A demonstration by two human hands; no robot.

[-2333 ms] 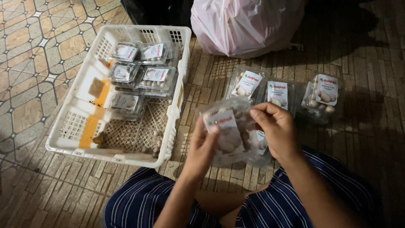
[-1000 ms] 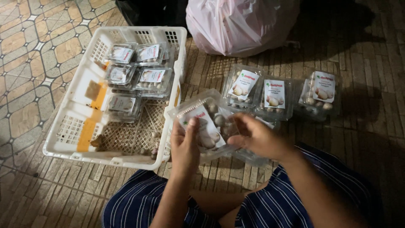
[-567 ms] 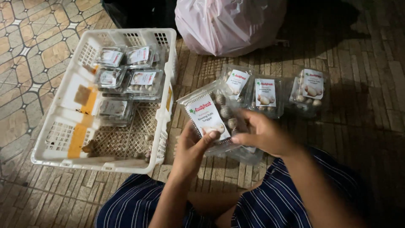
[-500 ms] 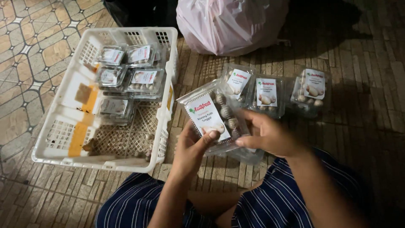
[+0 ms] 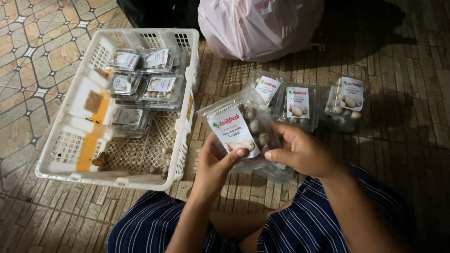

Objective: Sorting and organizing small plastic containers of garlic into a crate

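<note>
Held pack: a clear plastic clamshell (image 5: 241, 133) with a white label across its lid, small pale round bulbs showing through the plastic beside the label; it is tilted, label side up, above the brick floor (image 5: 412, 136), just past the person's knees.
Left hand (image 5: 213, 166): fingers closed on the near edge of the pack, thumb pressed flat on the lower end of the label.
Right hand (image 5: 304, 152): wrapped round the pack's right side, fingertips on its edge, thumb underneath out of sight.
Under the hands: another clear pack (image 5: 276, 172) lies on the floor, mostly hidden.
Row on the floor: three more labelled packs (image 5: 300, 103) side by side beyond the hands, near the pink plastic bag (image 5: 258, 26).
Crate: a white slatted plastic crate (image 5: 70, 173) to the left of the held pack, with several like packs (image 5: 145, 77) stacked at its far end; its near end shows bare mesh with a few scraps.
Clothing: dark blue trousers with thin white stripes (image 5: 304, 225).
</note>
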